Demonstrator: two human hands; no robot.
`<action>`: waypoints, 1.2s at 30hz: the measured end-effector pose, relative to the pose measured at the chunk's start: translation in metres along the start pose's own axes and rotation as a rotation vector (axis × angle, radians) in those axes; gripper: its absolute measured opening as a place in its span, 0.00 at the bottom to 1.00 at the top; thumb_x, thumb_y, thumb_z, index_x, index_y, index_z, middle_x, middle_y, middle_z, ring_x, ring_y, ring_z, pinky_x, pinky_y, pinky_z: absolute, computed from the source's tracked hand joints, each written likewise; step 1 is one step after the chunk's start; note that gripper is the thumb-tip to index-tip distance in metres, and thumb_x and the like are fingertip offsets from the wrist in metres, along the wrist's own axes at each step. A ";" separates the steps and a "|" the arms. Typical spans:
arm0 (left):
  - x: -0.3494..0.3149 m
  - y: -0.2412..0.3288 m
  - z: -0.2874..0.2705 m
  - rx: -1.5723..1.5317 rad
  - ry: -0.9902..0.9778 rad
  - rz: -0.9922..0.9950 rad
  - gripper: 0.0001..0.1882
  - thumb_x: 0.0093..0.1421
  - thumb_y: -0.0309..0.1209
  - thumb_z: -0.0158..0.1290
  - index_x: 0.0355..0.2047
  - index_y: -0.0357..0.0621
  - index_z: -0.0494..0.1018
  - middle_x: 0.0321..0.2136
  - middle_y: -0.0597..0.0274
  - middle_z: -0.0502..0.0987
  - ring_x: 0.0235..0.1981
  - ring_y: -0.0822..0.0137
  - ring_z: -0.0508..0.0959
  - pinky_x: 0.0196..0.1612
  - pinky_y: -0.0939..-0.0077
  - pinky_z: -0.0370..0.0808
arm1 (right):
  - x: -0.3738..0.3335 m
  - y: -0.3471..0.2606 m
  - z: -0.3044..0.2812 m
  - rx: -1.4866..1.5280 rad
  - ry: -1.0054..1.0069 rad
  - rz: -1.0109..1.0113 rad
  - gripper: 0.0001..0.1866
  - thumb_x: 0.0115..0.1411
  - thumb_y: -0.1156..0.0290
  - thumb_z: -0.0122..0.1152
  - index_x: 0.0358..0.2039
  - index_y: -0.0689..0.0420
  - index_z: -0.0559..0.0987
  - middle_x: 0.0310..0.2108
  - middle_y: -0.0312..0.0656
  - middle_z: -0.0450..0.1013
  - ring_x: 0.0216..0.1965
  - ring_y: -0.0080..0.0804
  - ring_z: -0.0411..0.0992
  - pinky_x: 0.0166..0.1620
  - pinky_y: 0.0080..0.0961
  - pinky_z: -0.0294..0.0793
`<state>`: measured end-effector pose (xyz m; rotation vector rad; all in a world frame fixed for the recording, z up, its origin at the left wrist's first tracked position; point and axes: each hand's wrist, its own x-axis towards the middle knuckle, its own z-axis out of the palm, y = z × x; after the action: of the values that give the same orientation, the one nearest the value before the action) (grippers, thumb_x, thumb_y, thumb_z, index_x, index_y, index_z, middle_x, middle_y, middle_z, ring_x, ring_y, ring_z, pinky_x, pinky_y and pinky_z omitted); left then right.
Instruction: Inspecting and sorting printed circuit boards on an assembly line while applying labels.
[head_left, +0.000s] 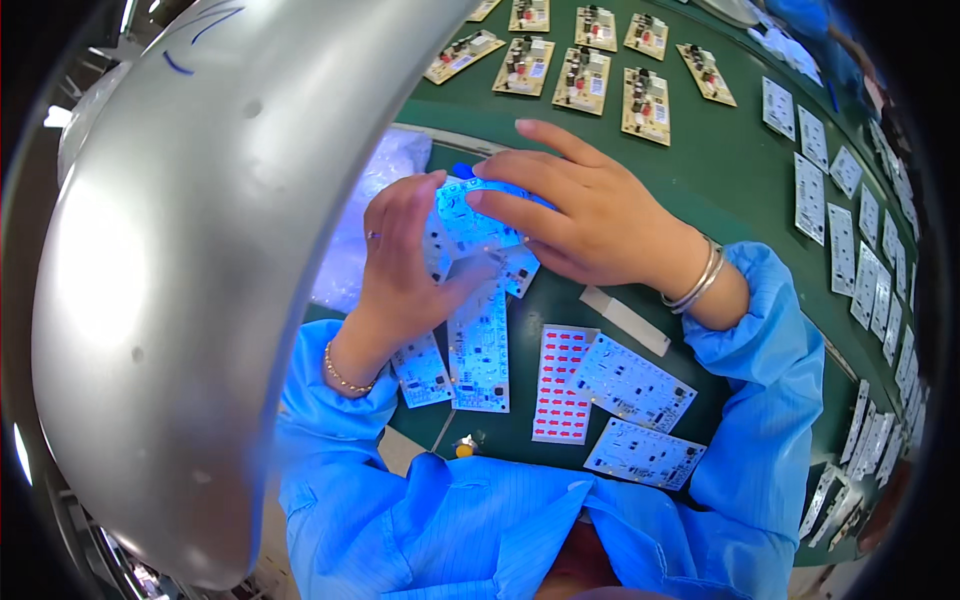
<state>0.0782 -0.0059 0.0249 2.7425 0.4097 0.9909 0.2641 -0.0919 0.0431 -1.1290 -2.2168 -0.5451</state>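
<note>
Under bluish light, a white circuit board [472, 222] is between my hands. My left hand [398, 260] closes on its left side, the thumb smeared by motion. My right hand [590, 205] has its fingers bent over the board's right and upper part, the index finger raised; its thumb is hidden. Beneath my hands lie more white circuit boards, one long board [482, 350] and a tilted board [424, 372] beside it. A sheet of red arrow stickers [562, 398] lies nearer to me, touching a circuit board [637, 385]. Another circuit board [645, 455] lies closer still.
A big silver lamp hood [190, 250] fills the left side. Clear plastic wrap [385, 190] lies beside my left hand, a pale strip [627, 320] below my right wrist. Tan boards with components [582, 80] stand across the green belt [700, 170]; white boards [842, 248] line the right.
</note>
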 end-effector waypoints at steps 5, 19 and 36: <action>-0.007 -0.008 -0.008 -0.097 0.101 0.034 0.38 0.34 0.32 0.60 0.46 0.39 0.55 0.40 0.51 0.64 0.42 0.56 0.64 0.45 0.65 0.59 | 0.006 -0.004 0.000 0.050 0.038 0.057 0.28 0.35 0.67 0.58 0.42 0.53 0.66 0.39 0.40 0.64 0.42 0.35 0.64 0.52 0.39 0.54; -0.007 -0.023 0.003 -0.396 0.374 0.258 0.47 0.36 0.28 0.59 0.53 0.44 0.41 0.41 0.44 0.62 0.43 0.57 0.64 0.46 0.64 0.58 | -0.012 0.012 0.004 0.068 0.148 0.277 0.39 0.33 0.58 0.63 0.48 0.56 0.61 0.45 0.42 0.61 0.46 0.41 0.58 0.50 0.41 0.52; -0.011 -0.023 -0.008 -1.277 -0.191 -0.601 0.29 0.57 0.48 0.33 0.42 0.31 0.61 0.27 0.49 0.73 0.21 0.61 0.73 0.24 0.77 0.71 | -0.019 0.005 0.010 0.559 0.061 0.551 0.30 0.50 0.60 0.52 0.49 0.64 0.57 0.39 0.51 0.63 0.39 0.41 0.63 0.43 0.28 0.63</action>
<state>0.0609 0.0131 0.0178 1.4032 0.3435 0.4998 0.2744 -0.0943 0.0231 -1.2989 -1.7235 0.2547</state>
